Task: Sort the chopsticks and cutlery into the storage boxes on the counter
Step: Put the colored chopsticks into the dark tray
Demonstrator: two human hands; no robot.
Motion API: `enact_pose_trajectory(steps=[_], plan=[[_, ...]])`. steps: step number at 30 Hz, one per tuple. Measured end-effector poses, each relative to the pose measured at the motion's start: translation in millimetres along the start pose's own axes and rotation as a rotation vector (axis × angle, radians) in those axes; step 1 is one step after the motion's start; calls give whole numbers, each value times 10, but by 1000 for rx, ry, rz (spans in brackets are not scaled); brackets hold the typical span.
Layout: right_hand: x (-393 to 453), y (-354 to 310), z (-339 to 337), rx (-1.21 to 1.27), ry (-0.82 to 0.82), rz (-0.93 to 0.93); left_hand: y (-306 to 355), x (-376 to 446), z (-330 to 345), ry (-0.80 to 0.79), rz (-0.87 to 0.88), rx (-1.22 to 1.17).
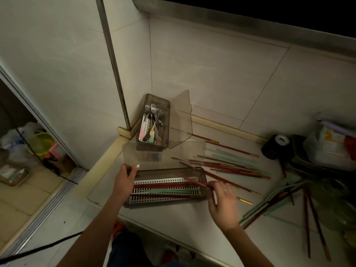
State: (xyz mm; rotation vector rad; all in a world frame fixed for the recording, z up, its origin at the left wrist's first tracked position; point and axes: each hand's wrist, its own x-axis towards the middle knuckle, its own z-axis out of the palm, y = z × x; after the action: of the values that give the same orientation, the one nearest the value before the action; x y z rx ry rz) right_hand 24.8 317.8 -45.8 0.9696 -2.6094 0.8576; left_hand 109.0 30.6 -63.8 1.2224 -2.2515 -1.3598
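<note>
A long smoky storage box (pixel 200 171) lies near the counter's front edge, its perforated white tray holding red and green chopsticks. My left hand (pixel 124 179) grips the box's left end, where its clear lid (pixel 163 153) stands open. My right hand (pixel 223 201) pinches a red chopstick (pixel 194 181) whose tip reaches over the box's right end. A second smoky box (pixel 153 122) stands in the corner with forks, spoons and pastel cutlery inside. Several loose red and green chopsticks (pixel 231 162) lie scattered on the counter to the right.
More chopsticks (pixel 273 201) lie fanned out at the right. A black roll (pixel 277 143), trays and a plastic container (pixel 331 145) crowd the far right. Tiled walls meet behind the corner box. The floor and an open cupboard with clutter (pixel 38 143) are at left.
</note>
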Motion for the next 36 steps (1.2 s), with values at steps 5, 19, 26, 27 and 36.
enact_pose_trajectory(steps=[5,19,26,27,36], plan=[[358,-376,244,81,-392,-122,6,-16,5,8,3,-18],[443,181,225,143,79,348,-23,7,24,7,-26,-51],[638,748,136,-231,-241,537,-11,-16,12,16,-10,-51],[661,777,153,-245,-337,553,-4,-17,12,14,-14,-52],[729,739,167,-477,-561,465,15,-29,7,8,-17,-50]])
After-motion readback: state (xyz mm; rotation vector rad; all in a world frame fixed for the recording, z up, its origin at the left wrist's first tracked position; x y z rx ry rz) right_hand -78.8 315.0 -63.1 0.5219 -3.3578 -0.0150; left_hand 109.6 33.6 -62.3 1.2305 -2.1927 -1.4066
